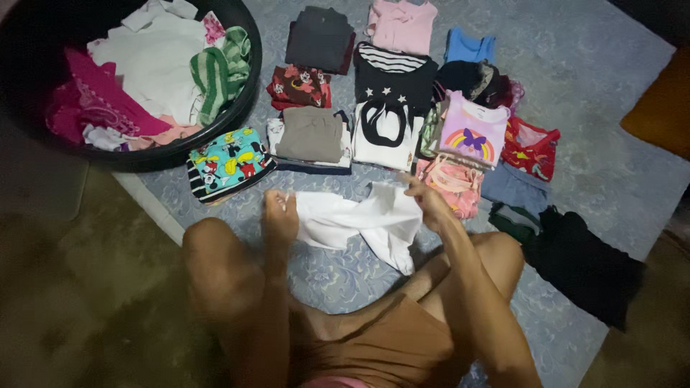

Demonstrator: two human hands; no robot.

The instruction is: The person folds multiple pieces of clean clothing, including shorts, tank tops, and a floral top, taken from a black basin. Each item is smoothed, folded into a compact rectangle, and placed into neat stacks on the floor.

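The left hand [280, 210] and the right hand [429, 201] each pinched an end of a white garment [359, 219], holding it stretched between them just above the blue patterned mat [596, 86], seemingly so the cloth hung flat. It sagged in the middle near the person's knees, at the mat's near edge. Beyond it lay rows of folded clothes [388, 108], with a black laundry tub [237, 115] at the far left corner.

Dim room, light falling from above. Blue-grey patterned mat [596, 93] spread on floor beneath and beyond the hands. Bare dull floor [86, 287] left of them. Orange cushion edge [665, 108] far right.
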